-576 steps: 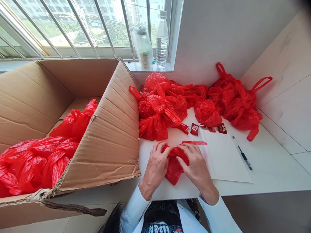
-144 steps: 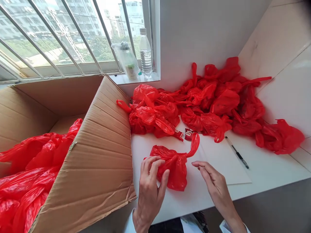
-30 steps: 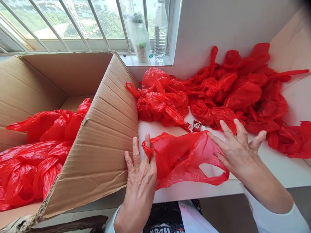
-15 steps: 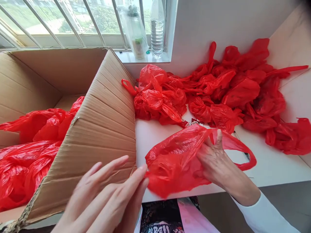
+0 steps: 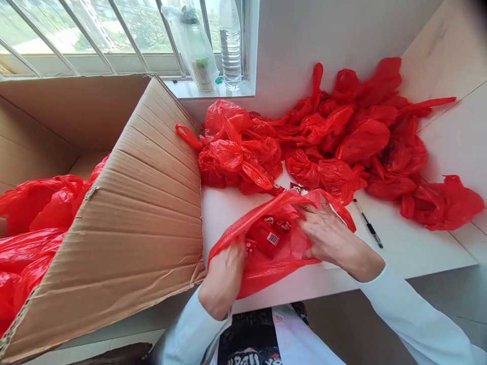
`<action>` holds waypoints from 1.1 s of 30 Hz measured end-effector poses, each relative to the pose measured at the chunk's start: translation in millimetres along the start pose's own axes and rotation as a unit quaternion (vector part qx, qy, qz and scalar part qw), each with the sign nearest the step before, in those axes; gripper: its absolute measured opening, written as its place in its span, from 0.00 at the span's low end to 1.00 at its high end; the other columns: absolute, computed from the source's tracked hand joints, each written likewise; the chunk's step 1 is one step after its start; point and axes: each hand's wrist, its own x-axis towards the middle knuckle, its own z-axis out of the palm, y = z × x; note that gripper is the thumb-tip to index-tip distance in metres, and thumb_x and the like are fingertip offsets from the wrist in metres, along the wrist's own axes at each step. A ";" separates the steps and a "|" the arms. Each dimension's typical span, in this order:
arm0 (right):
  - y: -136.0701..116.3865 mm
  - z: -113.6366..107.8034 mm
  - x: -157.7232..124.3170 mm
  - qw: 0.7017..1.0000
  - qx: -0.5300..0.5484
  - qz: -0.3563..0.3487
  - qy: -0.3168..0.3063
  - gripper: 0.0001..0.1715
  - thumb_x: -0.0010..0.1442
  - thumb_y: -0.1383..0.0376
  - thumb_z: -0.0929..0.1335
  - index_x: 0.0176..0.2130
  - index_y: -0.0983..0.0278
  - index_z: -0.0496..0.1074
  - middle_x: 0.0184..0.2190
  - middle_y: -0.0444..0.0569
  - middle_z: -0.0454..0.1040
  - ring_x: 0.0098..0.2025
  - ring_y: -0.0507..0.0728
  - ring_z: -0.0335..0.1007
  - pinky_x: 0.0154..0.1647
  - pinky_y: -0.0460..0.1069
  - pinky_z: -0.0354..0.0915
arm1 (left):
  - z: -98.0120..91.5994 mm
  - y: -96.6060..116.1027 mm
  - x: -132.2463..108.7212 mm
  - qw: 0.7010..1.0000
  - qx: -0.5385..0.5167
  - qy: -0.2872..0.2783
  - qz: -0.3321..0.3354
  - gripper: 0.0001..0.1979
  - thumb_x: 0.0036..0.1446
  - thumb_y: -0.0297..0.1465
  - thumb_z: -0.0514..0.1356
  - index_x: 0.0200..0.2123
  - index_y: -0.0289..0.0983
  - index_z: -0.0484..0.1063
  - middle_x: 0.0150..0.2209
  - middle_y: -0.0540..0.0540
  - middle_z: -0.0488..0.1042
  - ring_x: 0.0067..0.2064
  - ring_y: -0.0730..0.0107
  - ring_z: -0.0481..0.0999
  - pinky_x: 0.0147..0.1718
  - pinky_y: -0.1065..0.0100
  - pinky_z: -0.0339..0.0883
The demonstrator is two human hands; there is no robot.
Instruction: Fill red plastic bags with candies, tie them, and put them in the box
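Observation:
A thin red plastic bag [image 5: 272, 274] is spread wide above the front of the white table. Inside it lie several small dark-red packets [image 5: 268, 235], one with a white barcode. My left hand [image 5: 227, 266] reaches in at the bag's left side; the rim crosses it and its fingers are hidden. On the right side my right hand [image 5: 329, 235] is also in the mouth, holding the bag's side with bent fingers partly covered by the film. One bag handle loops over behind this hand. Just beyond the bag, more small packets [image 5: 297, 187] lie on the table.
A large cardboard box [image 5: 152, 203] stands at left, with red plastic bags [image 5: 34, 258] inside. A heap of knotted red bags [image 5: 357, 132] lines the wall. A pen [image 5: 367, 223] lies at right. On the windowsill stand a water bottle [image 5: 230, 56] and a bagged jar [image 5: 201, 66].
My left hand has gone from beside the bag into its mouth. The bag is now stretched apart, so the packets inside show. The view has shifted slightly right.

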 end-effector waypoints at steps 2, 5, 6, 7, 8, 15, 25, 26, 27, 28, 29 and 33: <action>5.2 3.0 -1.4 1.000 0.013 -0.006 -0.011 0.24 0.42 0.63 0.76 0.40 0.67 0.74 0.55 0.60 0.69 0.61 0.67 0.61 0.67 0.66 0.45 | -4.6 -13.7 -9.8 0.999 -0.005 -0.037 0.009 0.21 0.60 0.23 0.51 0.57 0.36 0.63 0.43 0.42 0.79 0.43 0.63 0.80 0.41 0.65 0.74; 11.8 3.0 0.7 0.999 0.020 -0.021 -0.016 0.24 0.43 0.62 0.75 0.42 0.65 0.73 0.54 0.58 0.70 0.61 0.67 0.59 0.65 0.68 0.45 | -17.0 -20.4 -8.4 0.998 -0.015 -0.065 0.019 0.22 0.59 0.23 0.52 0.57 0.35 0.62 0.45 0.42 0.78 0.47 0.62 0.79 0.46 0.64 0.73; 13.9 3.0 1.9 1.000 0.016 -0.020 -0.016 0.25 0.44 0.61 0.75 0.42 0.65 0.73 0.53 0.58 0.71 0.61 0.68 0.59 0.64 0.69 0.45 | -19.8 -20.9 -5.5 0.998 -0.014 -0.061 0.023 0.23 0.59 0.22 0.51 0.58 0.34 0.62 0.45 0.42 0.78 0.47 0.62 0.78 0.46 0.64 0.72; 15.7 3.3 3.1 1.000 0.011 -0.017 -0.017 0.25 0.44 0.60 0.75 0.42 0.65 0.72 0.51 0.58 0.71 0.60 0.68 0.59 0.64 0.71 0.45 | -21.2 -20.9 -2.3 0.998 -0.010 -0.056 0.031 0.24 0.59 0.20 0.49 0.59 0.34 0.60 0.46 0.41 0.78 0.48 0.63 0.78 0.47 0.64 0.72; 16.7 4.0 4.4 1.000 0.004 -0.016 -0.021 0.24 0.44 0.60 0.75 0.41 0.64 0.72 0.49 0.57 0.72 0.59 0.68 0.60 0.63 0.72 0.45 | -21.3 -20.4 0.8 0.998 -0.005 -0.052 0.041 0.26 0.59 0.19 0.46 0.60 0.33 0.58 0.47 0.41 0.78 0.49 0.64 0.77 0.48 0.65 0.71; -6.2 19.9 21.6 1.000 -0.014 0.013 -0.016 0.14 0.54 0.63 0.70 0.42 0.63 0.71 0.39 0.53 0.74 0.47 0.67 0.66 0.56 0.77 0.48 | -0.4 5.9 32.7 0.996 0.032 -0.066 0.060 0.27 0.59 0.18 0.46 0.62 0.34 0.56 0.57 0.36 0.69 0.59 0.55 0.68 0.53 0.54 0.66; 13.0 7.5 23.6 0.994 0.029 0.082 -0.060 0.19 0.60 0.76 0.59 0.39 0.58 0.74 0.34 0.48 0.78 0.38 0.59 0.70 0.50 0.60 0.55 | 0.6 12.3 44.9 0.988 0.099 -0.095 0.075 0.31 0.54 0.11 0.43 0.60 0.31 0.58 0.53 0.35 0.70 0.51 0.58 0.74 0.48 0.58 0.69; 16.6 5.1 21.9 0.994 0.035 0.090 -0.059 0.20 0.61 0.76 0.59 0.37 0.58 0.75 0.32 0.47 0.78 0.37 0.58 0.70 0.50 0.60 0.54 | -3.7 11.0 43.2 0.988 0.101 -0.096 0.070 0.30 0.55 0.11 0.43 0.60 0.31 0.59 0.52 0.35 0.71 0.47 0.59 0.76 0.44 0.60 0.71; 19.5 3.0 20.3 0.993 0.044 0.095 -0.055 0.20 0.61 0.75 0.58 0.36 0.58 0.75 0.31 0.47 0.77 0.36 0.57 0.70 0.50 0.59 0.54 | -7.8 10.1 42.1 0.988 0.100 -0.098 0.065 0.29 0.56 0.12 0.42 0.60 0.31 0.59 0.50 0.36 0.72 0.43 0.60 0.77 0.41 0.61 0.72; 21.5 1.3 18.9 0.993 0.053 0.098 -0.047 0.19 0.62 0.75 0.58 0.36 0.58 0.74 0.31 0.46 0.77 0.36 0.57 0.70 0.50 0.59 0.53 | -11.2 9.4 41.4 0.989 0.093 -0.101 0.060 0.29 0.57 0.12 0.41 0.59 0.32 0.60 0.48 0.37 0.73 0.41 0.61 0.78 0.37 0.63 0.72; 22.7 -0.2 17.6 0.992 0.065 0.099 -0.035 0.19 0.62 0.74 0.58 0.36 0.58 0.74 0.32 0.46 0.77 0.37 0.57 0.70 0.50 0.59 0.53 | -13.6 8.8 40.9 0.989 0.080 -0.107 0.058 0.28 0.57 0.13 0.41 0.58 0.33 0.61 0.46 0.39 0.74 0.39 0.62 0.78 0.35 0.64 0.72; 18.0 -3.6 15.4 0.989 0.104 0.102 0.007 0.15 0.63 0.69 0.60 0.41 0.57 0.73 0.35 0.47 0.77 0.41 0.59 0.71 0.49 0.58 0.54 | -13.9 5.0 36.5 0.988 -0.007 -0.139 0.062 0.28 0.57 0.13 0.41 0.53 0.37 0.66 0.46 0.43 0.74 0.43 0.64 0.77 0.39 0.65 0.72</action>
